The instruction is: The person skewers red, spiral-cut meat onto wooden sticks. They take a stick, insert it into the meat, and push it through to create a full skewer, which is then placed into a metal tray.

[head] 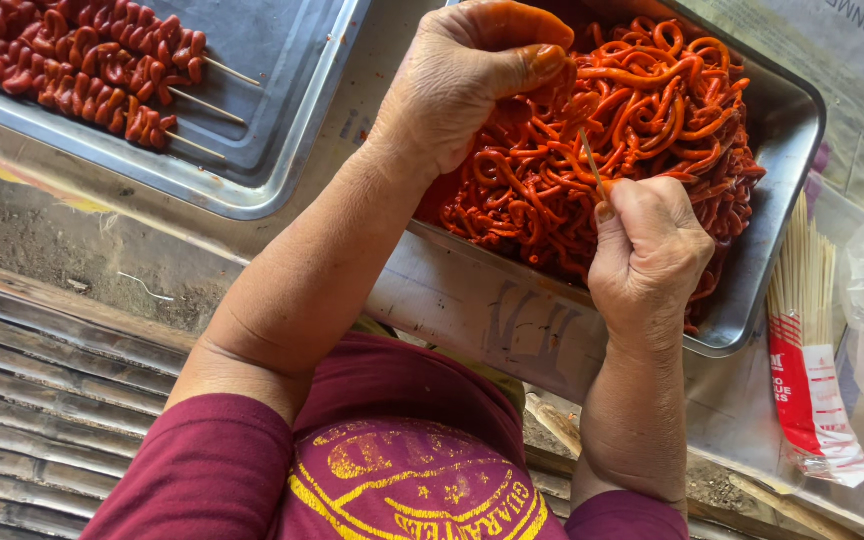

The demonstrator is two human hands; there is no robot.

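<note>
Left hand (462,85) pinched on orange strips (652,110), right hand (647,250) gripping skewer (590,160), over steel tray (787,150) on worn table (62,235); corrugated sheet (42,390) below.

Looks like a street-food prep spot where I work, not a home kitchen. Evidence: deep steel tray (792,130) heaped with red-orange marinated intestine strands (642,120), flat steel tray (282,120) of finished red skewers (82,60), open packet of bamboo sticks (807,330), rough concrete ledge (42,230), corrugated metal sheet (42,390).
</note>
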